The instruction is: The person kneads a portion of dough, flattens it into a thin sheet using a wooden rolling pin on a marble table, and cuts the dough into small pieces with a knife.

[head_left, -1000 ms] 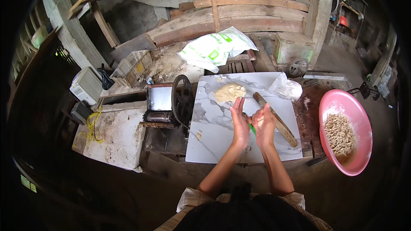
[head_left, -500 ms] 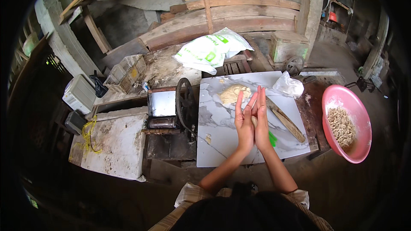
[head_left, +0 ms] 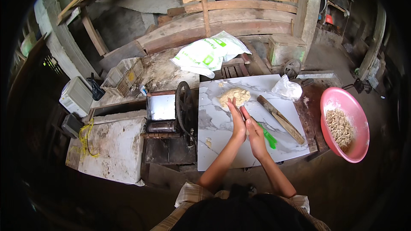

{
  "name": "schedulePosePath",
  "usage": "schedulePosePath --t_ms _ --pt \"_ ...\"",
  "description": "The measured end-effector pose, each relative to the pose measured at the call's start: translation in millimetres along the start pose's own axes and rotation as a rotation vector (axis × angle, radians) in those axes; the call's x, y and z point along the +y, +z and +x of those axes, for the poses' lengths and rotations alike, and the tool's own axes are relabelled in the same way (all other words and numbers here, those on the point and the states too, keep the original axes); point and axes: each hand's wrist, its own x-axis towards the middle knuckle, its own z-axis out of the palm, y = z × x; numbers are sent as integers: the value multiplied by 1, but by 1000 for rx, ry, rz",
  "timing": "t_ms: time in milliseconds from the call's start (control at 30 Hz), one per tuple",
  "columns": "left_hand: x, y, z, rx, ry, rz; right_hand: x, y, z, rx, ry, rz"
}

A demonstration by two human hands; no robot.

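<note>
My left hand (head_left: 239,122) and my right hand (head_left: 255,137) are pressed palm to palm over the marble-patterned board (head_left: 214,145), fingers stretched out and pointing away from me. A small pale piece of dough (head_left: 247,132) shows between the palms; most of it is hidden. Just beyond the fingertips rests a larger lump of dough (head_left: 236,97). To the right of my right hand lies a bright green tool (head_left: 268,137), apparently a knife. Beside that, a worn wooden stick (head_left: 282,122) lies slantwise on the board.
A pink basin (head_left: 364,132) with many short dough strips stands at the right. A clear plastic bag (head_left: 287,88) sits at the board's far right corner. On the left is a hand-cranked roller machine (head_left: 162,124) with a large wheel. Behind lie a white-green sack (head_left: 209,55) and plastic baskets (head_left: 128,75).
My hands have slid against each other: the right has drawn back toward me and the left has shifted slightly left. More of the green tool now shows. The dough stays between the palms.
</note>
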Motion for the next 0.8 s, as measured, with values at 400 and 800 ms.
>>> schedulePosePath --t_ms 400,800 --pt "28 -17 -14 -37 -471 -393 -24 20 -5 -63 -252 -472" --pt "32 -3 -13 -56 -464 -344 -27 11 -17 18 -297 -368"
